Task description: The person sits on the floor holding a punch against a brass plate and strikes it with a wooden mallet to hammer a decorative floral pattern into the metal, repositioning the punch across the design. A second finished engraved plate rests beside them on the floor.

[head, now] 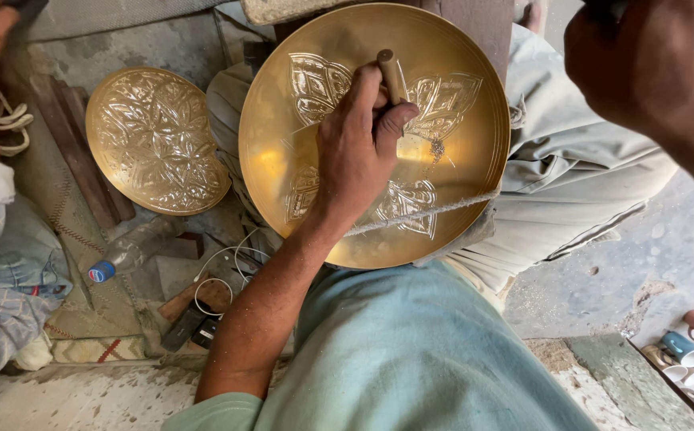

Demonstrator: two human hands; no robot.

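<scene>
Bowl rests on my lap, four leaf motifs chased, centre bare. My left hand grips the punch; my right hand is raised, grip unclear.

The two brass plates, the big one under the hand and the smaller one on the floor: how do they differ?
The large plate is mostly smooth, with only a few engraved leaf motifs; the small plate is covered all over with relief. The large plate rests on the person's lap, with a cord across it and the left hand holding a tool on it; the small plate lies untouched on the floor. Both are round and golden.
</scene>
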